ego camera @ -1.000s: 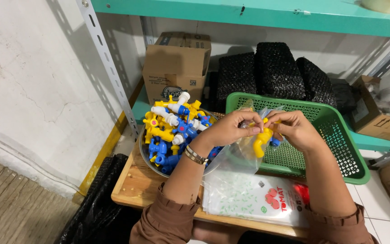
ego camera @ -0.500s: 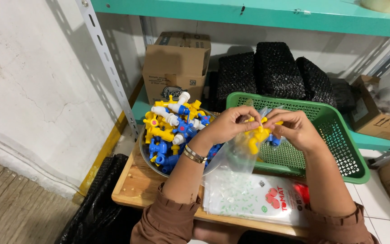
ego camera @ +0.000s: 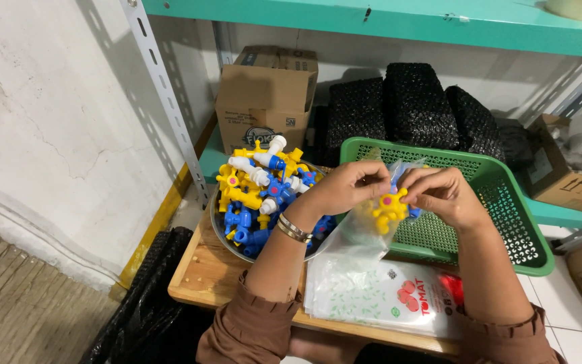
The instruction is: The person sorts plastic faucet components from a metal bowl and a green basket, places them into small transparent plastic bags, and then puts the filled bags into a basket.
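Note:
My left hand [ego camera: 350,186] and my right hand [ego camera: 441,194] are raised together over the near-left corner of a green plastic basket [ego camera: 513,222]. Between them they pinch the mouth of a clear plastic bag [ego camera: 362,232] that hangs down below my fingers. A yellow plastic tap [ego camera: 390,210] with a pink dot on its handle sits inside the top of that bag. To the left, a metal bowl [ego camera: 222,236] is heaped with yellow, blue and white plastic taps [ego camera: 259,187]. A watch or bangle circles my left wrist.
A stack of flat printed plastic bags [ego camera: 385,296] lies on the wooden board [ego camera: 203,273] in front of me. Behind stand a cardboard box [ego camera: 267,94], black mesh bundles [ego camera: 412,104] and a teal shelf [ego camera: 399,20]. A black bag [ego camera: 143,303] lies at lower left.
The yellow tap has slid a little lower into the clear bag, and my fingers have drawn closer together at the bag's mouth.

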